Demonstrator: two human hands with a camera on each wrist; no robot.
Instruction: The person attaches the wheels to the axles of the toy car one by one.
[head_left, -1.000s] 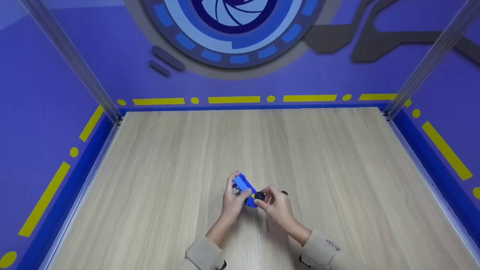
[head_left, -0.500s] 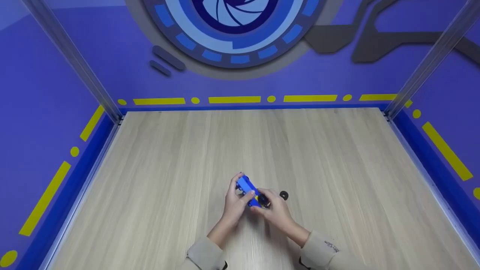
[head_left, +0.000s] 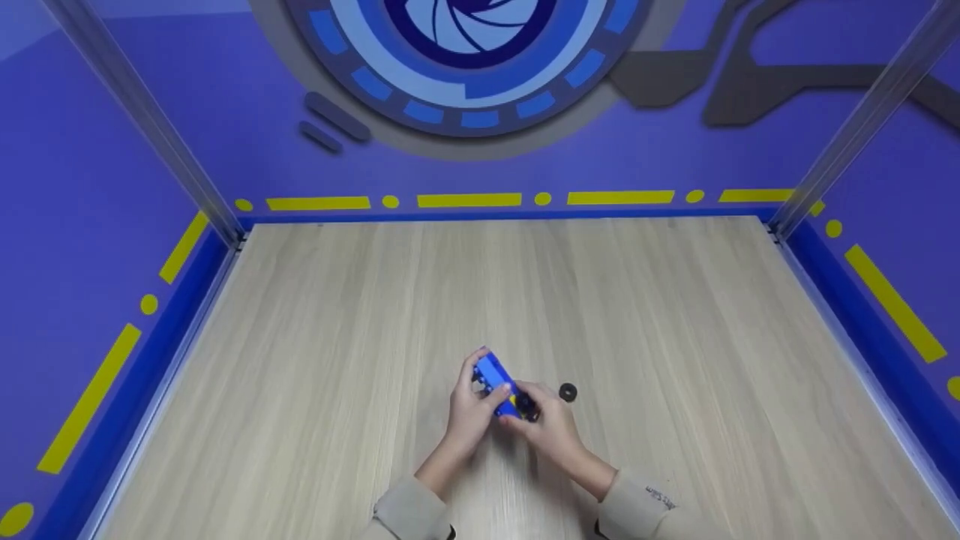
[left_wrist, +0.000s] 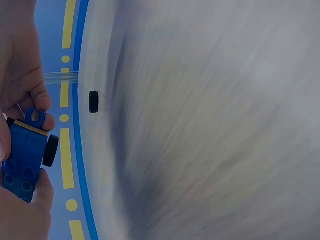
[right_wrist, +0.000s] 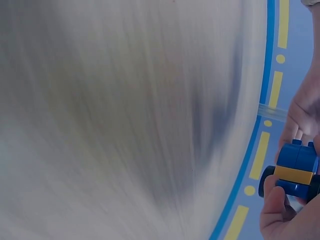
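Note:
A blue toy car (head_left: 491, 367) with a yellow stripe is held up between both hands, low in the middle of the head view. My left hand (head_left: 469, 412) grips its body, thumb across the light-blue side. On its near end, my right hand (head_left: 556, 424) has fingers and thumb around a black wheel (head_left: 525, 403), which they partly cover. The left wrist view shows studs on the car body (left_wrist: 22, 160), a blue loop (left_wrist: 35, 117) at one end and a black wheel (left_wrist: 50, 150). In the right wrist view, a fingertip presses beside a wheel (right_wrist: 265, 184).
A loose black wheel (head_left: 568, 392) with a hole lies on the wooden table (head_left: 360, 322), just beyond the right hand. Blue-purple panels (head_left: 150, 150) with yellow markings wall the table at the back and sides, with metal posts at the corners.
Right fingers have closed farther around the wheel at the car's end. The car and both hands have shifted slightly right, and the loose wheel, partly hidden before, now shows fully.

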